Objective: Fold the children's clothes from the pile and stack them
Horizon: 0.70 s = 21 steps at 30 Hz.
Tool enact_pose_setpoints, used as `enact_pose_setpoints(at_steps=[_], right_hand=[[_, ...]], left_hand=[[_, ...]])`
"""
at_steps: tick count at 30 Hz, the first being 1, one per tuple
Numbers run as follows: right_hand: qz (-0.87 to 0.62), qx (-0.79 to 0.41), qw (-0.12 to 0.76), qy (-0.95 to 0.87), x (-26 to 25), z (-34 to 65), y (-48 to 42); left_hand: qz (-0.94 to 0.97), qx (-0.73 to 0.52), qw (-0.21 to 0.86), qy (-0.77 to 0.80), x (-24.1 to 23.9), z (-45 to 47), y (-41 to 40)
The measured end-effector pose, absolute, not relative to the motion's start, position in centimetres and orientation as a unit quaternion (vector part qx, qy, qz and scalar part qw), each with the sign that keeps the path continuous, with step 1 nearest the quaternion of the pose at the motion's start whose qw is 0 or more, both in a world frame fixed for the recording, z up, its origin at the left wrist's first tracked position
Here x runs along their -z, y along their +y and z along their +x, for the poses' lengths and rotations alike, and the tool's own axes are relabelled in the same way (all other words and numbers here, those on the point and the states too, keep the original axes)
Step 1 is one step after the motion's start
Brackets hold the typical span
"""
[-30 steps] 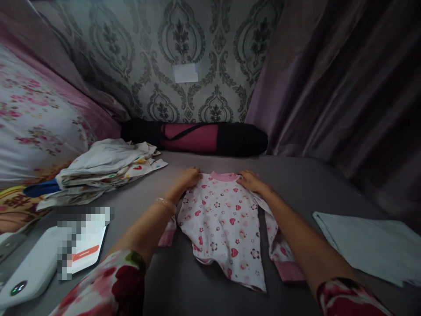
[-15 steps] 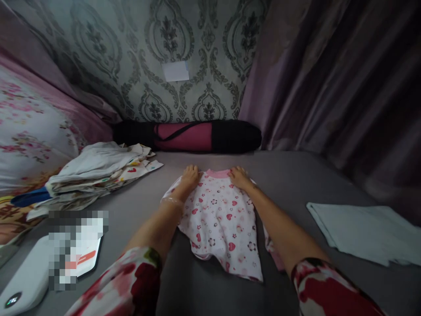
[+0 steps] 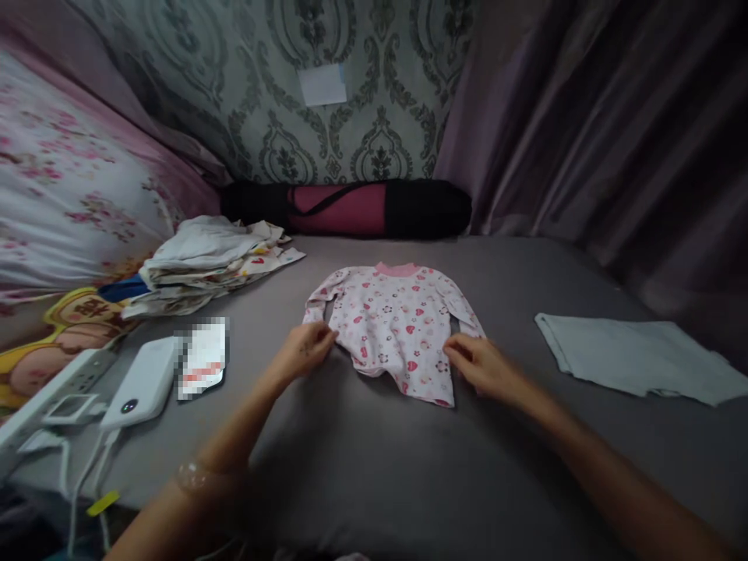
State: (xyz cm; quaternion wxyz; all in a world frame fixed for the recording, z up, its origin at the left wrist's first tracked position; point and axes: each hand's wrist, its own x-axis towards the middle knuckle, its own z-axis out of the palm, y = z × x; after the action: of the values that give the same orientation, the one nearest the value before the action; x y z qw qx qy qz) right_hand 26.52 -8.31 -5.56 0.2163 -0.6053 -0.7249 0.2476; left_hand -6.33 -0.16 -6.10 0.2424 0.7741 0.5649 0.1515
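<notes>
A small long-sleeved shirt (image 3: 389, 319), white with pink hearts and flowers and a pink collar, lies spread on a grey sheet with its collar away from me. Its lower hem is wavy and uneven. My left hand (image 3: 307, 348) pinches the shirt's left side edge below the armpit, close to the left sleeve, whose cuff end it partly hides. On the opposite side, my right hand (image 3: 482, 365) has thumb and fingers closed at the right side edge, covering the end of the right sleeve.
A pile of clothes (image 3: 210, 261) sits at the left, near a white power bank (image 3: 143, 382), a phone (image 3: 202, 358) and a power strip (image 3: 75, 382) with cables. Folded pale cloth (image 3: 636, 354) lies at right. A black and maroon long bag (image 3: 344, 209) rests against the wall.
Both hands have left the shoulders by the collar and come toward me to the shirt's lower side edges. Both sleeves now show more fully. The view has tilted down.
</notes>
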Motion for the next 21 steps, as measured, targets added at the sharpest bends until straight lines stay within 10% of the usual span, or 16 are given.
enact_pose_setpoints(at_steps=[16, 21], right_hand=[[-0.530, -0.224, 0.155, -0.803, 7.5, 24.9, -12.8], [-0.524, -0.259, 0.180, -0.791, 7.7, 25.3, -13.1]], left_hand=[[0.694, -0.245, 0.114, 0.667, 12.1, -5.3, -0.1], [0.656, -0.281, 0.312, 0.627, 10.7, -4.6, 1.3]])
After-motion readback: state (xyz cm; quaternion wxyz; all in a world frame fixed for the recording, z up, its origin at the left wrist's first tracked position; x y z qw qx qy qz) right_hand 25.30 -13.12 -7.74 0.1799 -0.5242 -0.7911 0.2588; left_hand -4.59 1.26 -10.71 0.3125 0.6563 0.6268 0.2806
